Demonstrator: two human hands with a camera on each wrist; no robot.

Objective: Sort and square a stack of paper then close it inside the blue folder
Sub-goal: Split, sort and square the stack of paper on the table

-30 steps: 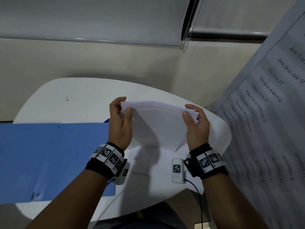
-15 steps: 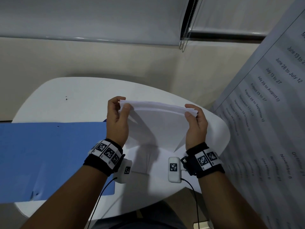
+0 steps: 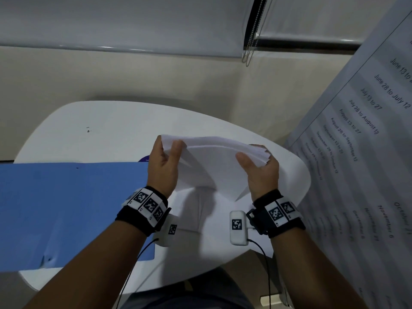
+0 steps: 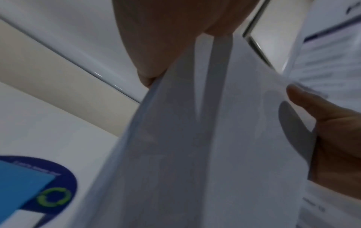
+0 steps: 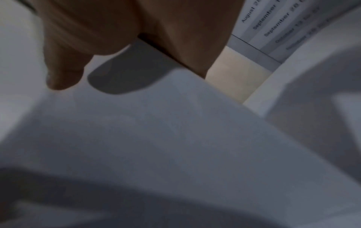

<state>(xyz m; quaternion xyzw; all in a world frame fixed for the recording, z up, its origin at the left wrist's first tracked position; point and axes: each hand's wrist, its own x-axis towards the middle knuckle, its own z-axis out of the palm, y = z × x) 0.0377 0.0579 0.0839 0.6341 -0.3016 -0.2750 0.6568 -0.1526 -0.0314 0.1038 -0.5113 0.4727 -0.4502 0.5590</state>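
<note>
Cream wall [image 3: 111,81], white roller blind [image 3: 122,21], round white table [image 3: 100,130].

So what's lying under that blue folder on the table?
A dark round sticker with a green ring pokes out from under the blue folder on the white table. Whatever else lies beneath is covered.

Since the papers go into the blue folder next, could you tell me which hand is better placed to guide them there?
Probably the left hand: it grips the paper stack on the side next to the blue folder; the right hand holds the far side.
</note>
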